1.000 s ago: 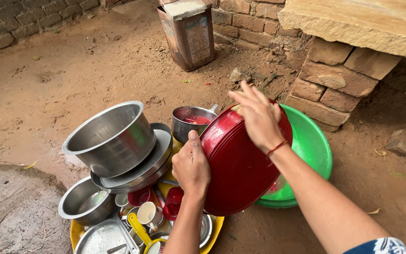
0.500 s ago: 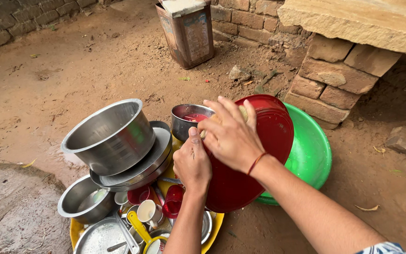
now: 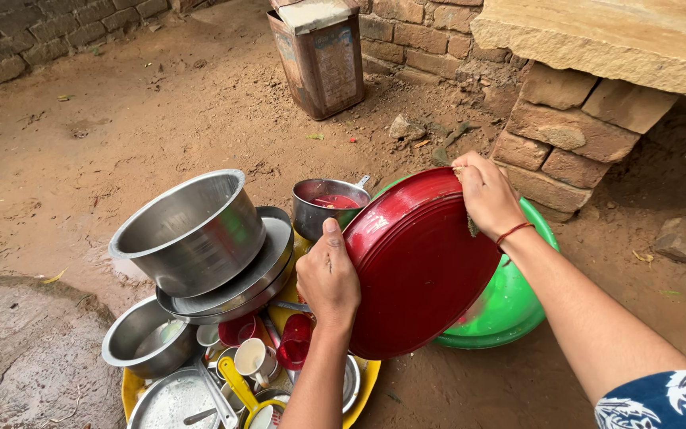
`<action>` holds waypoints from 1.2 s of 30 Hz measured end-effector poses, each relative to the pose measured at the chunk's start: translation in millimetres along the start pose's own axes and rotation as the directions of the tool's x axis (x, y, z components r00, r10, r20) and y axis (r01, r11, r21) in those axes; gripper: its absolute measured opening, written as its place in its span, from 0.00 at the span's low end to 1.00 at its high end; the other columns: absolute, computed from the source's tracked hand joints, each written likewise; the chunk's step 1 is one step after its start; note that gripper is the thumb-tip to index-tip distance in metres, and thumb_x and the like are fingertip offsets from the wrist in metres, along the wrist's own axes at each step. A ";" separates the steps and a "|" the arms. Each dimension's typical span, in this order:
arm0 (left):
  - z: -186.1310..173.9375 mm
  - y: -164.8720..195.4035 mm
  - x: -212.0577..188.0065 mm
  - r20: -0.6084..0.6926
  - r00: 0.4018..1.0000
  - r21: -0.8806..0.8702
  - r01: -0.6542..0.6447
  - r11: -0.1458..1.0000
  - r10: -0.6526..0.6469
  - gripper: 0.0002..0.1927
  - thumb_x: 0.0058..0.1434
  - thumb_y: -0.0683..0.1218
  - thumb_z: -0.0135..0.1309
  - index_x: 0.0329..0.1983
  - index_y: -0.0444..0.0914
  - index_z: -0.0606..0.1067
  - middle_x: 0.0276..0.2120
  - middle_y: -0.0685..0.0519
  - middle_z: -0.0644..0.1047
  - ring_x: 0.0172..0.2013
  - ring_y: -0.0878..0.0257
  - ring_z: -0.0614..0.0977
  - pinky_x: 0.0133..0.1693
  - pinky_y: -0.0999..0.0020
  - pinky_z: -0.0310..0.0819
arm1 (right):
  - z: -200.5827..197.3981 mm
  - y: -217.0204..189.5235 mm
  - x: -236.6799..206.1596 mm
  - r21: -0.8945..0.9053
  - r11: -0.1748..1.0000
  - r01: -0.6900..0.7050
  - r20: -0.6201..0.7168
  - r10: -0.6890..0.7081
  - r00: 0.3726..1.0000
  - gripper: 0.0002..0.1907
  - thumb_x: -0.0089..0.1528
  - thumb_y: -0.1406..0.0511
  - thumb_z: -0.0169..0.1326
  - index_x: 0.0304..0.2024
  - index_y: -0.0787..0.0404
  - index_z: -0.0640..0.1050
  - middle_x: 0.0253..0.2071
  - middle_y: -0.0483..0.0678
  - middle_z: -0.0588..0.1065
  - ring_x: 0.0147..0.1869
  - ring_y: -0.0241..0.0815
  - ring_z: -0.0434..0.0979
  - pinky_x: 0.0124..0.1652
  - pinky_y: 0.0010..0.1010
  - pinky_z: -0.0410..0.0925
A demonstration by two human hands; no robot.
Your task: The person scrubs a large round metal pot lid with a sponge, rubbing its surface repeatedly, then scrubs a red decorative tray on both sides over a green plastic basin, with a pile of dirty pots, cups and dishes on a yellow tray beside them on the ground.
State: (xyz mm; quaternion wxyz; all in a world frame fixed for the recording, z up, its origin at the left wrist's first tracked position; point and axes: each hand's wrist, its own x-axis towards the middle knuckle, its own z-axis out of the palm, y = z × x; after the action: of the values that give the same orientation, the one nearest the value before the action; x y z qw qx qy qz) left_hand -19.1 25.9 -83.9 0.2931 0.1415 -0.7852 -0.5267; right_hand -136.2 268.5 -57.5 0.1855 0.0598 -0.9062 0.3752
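A large round red plate (image 3: 418, 266) is held tilted on edge above a green plastic basin (image 3: 518, 306). My left hand (image 3: 329, 274) grips its left rim, thumb up. My right hand (image 3: 486, 195) presses on the plate's upper right rim with something dark and small under the fingers; a red thread circles that wrist. Left of the plate, a big steel pot (image 3: 192, 230) lies tilted on stacked steel plates (image 3: 236, 286). A small steel pot (image 3: 327, 205) with red liquid stands behind the plate.
A yellow tub (image 3: 132, 385) on the dirt ground holds steel bowls, cups, a yellow ladle and red cups. A rusty metal tin (image 3: 319, 56) stands by a brick wall (image 3: 573, 131) under a stone slab. A flat stone (image 3: 17, 357) lies at lower left.
My right hand slid from the middle of the red plate's face up to its upper right rim. The left hand kept its grip on the left rim.
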 end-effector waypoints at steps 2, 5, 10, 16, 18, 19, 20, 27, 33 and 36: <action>-1.5 0.4 -0.2 -0.005 1.000 0.002 0.000 1.000 0.000 0.34 0.71 0.65 0.36 0.25 0.33 0.73 0.19 0.37 0.71 0.22 0.42 0.72 0.29 0.50 0.67 | -2.3 -10.1 -1.7 -0.090 0.995 0.038 -0.043 -0.042 0.998 0.16 0.67 0.58 0.40 0.47 0.51 0.78 0.46 0.51 0.78 0.55 0.56 0.71 0.55 0.52 0.59; -4.5 4.5 -2.0 -0.004 1.000 0.022 0.012 1.000 -0.012 0.34 0.70 0.65 0.37 0.25 0.34 0.75 0.19 0.37 0.72 0.22 0.41 0.74 0.29 0.49 0.67 | -7.8 -39.7 -6.2 -0.205 0.975 0.085 0.020 -0.083 0.996 0.15 0.67 0.57 0.41 0.44 0.49 0.79 0.41 0.50 0.77 0.52 0.53 0.70 0.53 0.52 0.55; 4.8 22.9 -2.9 0.035 0.999 0.054 0.005 0.999 -0.006 0.33 0.70 0.65 0.36 0.31 0.36 0.79 0.21 0.36 0.74 0.26 0.38 0.76 0.30 0.47 0.67 | 6.8 -102.1 -39.0 -0.498 0.731 0.466 0.163 -0.448 0.879 0.10 0.63 0.57 0.47 0.39 0.47 0.79 0.39 0.48 0.74 0.53 0.50 0.68 0.52 0.53 0.52; 0.0 26.0 1.8 0.017 0.998 -0.048 0.064 0.997 -0.063 0.33 0.68 0.66 0.34 0.34 0.40 0.82 0.24 0.40 0.79 0.28 0.41 0.81 0.31 0.49 0.71 | 36.4 -138.9 -83.7 -0.354 0.684 0.638 0.082 -0.656 0.750 0.07 0.62 0.62 0.51 0.40 0.54 0.78 0.45 0.46 0.73 0.58 0.46 0.69 0.60 0.61 0.49; -2.9 22.6 2.9 0.025 0.998 -0.029 0.057 0.998 -0.056 0.35 0.69 0.66 0.34 0.32 0.37 0.81 0.25 0.38 0.78 0.26 0.41 0.80 0.31 0.48 0.70 | 39.3 -141.1 -86.9 -0.357 0.665 0.656 0.027 -0.695 0.719 0.07 0.61 0.62 0.52 0.40 0.53 0.78 0.49 0.47 0.74 0.61 0.46 0.70 0.62 0.62 0.48; -2.6 21.2 2.6 0.027 0.997 -0.017 0.077 0.997 -0.076 0.35 0.69 0.66 0.34 0.31 0.37 0.81 0.24 0.38 0.78 0.27 0.41 0.80 0.31 0.49 0.70 | 39.5 -140.6 -86.7 -0.374 0.674 0.636 0.022 -0.680 0.733 0.07 0.59 0.62 0.52 0.38 0.52 0.79 0.50 0.47 0.74 0.62 0.45 0.70 0.62 0.63 0.48; -2.9 19.5 2.1 0.029 0.995 -0.003 0.098 0.995 -0.098 0.35 0.69 0.66 0.35 0.31 0.36 0.81 0.24 0.38 0.78 0.27 0.41 0.80 0.32 0.49 0.70 | 38.8 -138.9 -85.2 -0.389 0.685 0.616 0.018 -0.663 0.749 0.07 0.58 0.62 0.52 0.37 0.51 0.79 0.51 0.47 0.74 0.63 0.45 0.70 0.63 0.63 0.48; -8.5 10.7 3.6 0.023 0.994 0.045 0.106 0.993 -0.108 0.36 0.70 0.65 0.34 0.25 0.33 0.76 0.21 0.37 0.75 0.24 0.40 0.76 0.31 0.48 0.68 | 23.6 -83.6 -40.3 -0.219 0.923 0.316 -0.024 -0.329 0.944 0.12 0.63 0.60 0.48 0.40 0.49 0.82 0.52 0.44 0.78 0.63 0.48 0.69 0.60 0.57 0.52; -8.0 11.8 2.3 0.038 0.994 0.039 0.100 0.994 -0.102 0.35 0.69 0.66 0.35 0.24 0.33 0.74 0.20 0.37 0.73 0.23 0.41 0.73 0.31 0.49 0.67 | 10.0 -6.6 -12.8 0.081 0.995 -0.051 -0.016 0.052 0.998 0.19 0.68 0.58 0.37 0.47 0.57 0.79 0.48 0.53 0.80 0.55 0.51 0.79 0.57 0.40 0.68; -8.4 12.1 1.8 0.039 0.992 0.064 0.118 0.991 -0.121 0.36 0.69 0.66 0.36 0.24 0.32 0.74 0.20 0.36 0.73 0.24 0.40 0.74 0.31 0.48 0.67 | 11.3 -4.4 -11.5 0.067 0.998 -0.014 -0.061 0.018 0.998 0.19 0.68 0.59 0.38 0.46 0.57 0.80 0.49 0.54 0.79 0.57 0.53 0.78 0.58 0.39 0.67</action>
State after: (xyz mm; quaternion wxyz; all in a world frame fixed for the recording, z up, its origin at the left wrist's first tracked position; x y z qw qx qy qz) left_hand -14.3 23.6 -70.1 0.2396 0.1858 -0.7972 -0.5220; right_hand -127.8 257.0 -66.4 0.2083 0.0469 -0.8875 0.4084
